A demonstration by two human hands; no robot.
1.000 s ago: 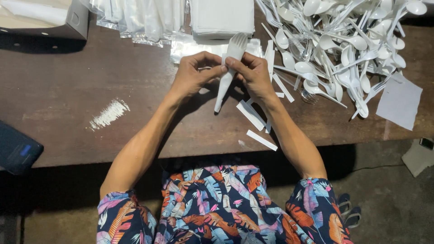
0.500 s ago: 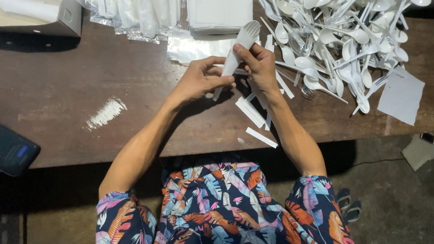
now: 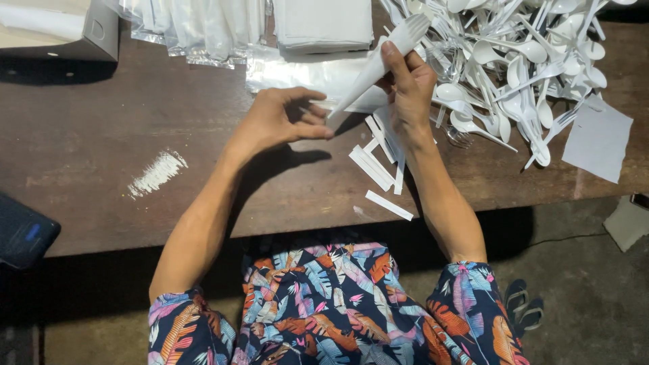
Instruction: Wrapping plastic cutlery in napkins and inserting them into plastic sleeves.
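Right hand (image 3: 409, 84) grips sleeved white fork (image 3: 378, 64), tines toward cutlery pile (image 3: 520, 61). Left hand (image 3: 284, 118) loosely curled, empty, just left of sleeve tail. Best: pinch tail firmly, keep sleeve taut.

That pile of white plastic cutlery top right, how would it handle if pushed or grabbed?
The plastic cutlery pile is thin and white, so probably light. Pieces lie loose and crisscrossed, so a push would likely scatter them, and a grab may drag tangled neighbours along. Thin handles probably flex somewhat.
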